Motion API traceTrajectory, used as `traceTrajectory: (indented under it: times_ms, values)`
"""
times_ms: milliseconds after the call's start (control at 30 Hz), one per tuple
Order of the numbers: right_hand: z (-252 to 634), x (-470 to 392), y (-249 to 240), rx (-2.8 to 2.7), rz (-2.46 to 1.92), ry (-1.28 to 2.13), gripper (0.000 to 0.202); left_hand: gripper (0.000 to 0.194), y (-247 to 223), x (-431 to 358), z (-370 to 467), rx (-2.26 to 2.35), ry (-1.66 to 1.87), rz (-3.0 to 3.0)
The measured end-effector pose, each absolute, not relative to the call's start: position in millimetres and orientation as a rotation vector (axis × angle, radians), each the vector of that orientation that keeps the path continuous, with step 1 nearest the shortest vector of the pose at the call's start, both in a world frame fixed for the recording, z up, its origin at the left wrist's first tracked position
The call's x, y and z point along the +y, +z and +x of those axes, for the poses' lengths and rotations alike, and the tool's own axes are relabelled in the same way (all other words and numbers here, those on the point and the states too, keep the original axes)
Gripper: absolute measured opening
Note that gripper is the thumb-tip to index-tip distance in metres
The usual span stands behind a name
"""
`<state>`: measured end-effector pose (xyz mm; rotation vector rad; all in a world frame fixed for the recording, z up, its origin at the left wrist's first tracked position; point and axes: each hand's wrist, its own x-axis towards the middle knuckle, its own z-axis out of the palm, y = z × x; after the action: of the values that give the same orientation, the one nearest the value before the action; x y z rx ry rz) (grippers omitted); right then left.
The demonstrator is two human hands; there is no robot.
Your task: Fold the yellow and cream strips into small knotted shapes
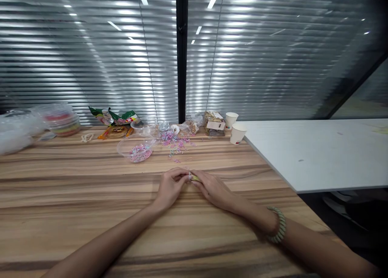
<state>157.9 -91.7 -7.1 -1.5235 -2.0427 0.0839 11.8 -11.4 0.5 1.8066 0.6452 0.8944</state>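
Note:
My left hand (pixel 170 188) and my right hand (pixel 214 189) meet above the wooden table (pixel 100 213), fingertips pinched close together. Between them is a small yellow-green piece (pixel 195 178), gripped by the right fingers and partly covered by them. A thin pale band (pixel 190 175) shows at the left fingertips; its exact kind is too small to make out. Beyond the hands lie scattered small pastel loops (pixel 181 143) in pink, purple and teal. More of these loops fill the bottom of a clear plastic bowl (pixel 123 149).
Along the back stand a clear bag of loops (pixel 166 134), snack packets (pixel 117 131), a small box (pixel 215 124) and two paper cups (pixel 238 134) (pixel 231 119). Stacked plastic tubs (pixel 62 122) and a plastic bag (pixel 15 134) are at left. A white table (pixel 321 156) adjoins at right.

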Motion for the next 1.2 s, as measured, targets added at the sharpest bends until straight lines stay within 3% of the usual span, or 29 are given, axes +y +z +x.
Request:
traceTrajectory:
  times_ms: [300, 667, 1200]
  values:
    - [167.0, -88.1, -14.0, -2.185, -1.549, -0.205, 0.022, 0.024, -1.1, -9.6, 15.3, 0.679, 0.812, 1.626]
    - [167.9, -88.8, -15.4, -2.086, -1.62, -0.194, 0.02, 0.034, -5.4, -10.3, 16.2, 0.577, 0.79, 1.673]
    - [166.6, -90.7, -10.2, -2.113, -1.58, -0.286, 0.021, 0.028, -3.5, -10.9, 16.0, 0.606, 0.763, 1.817]
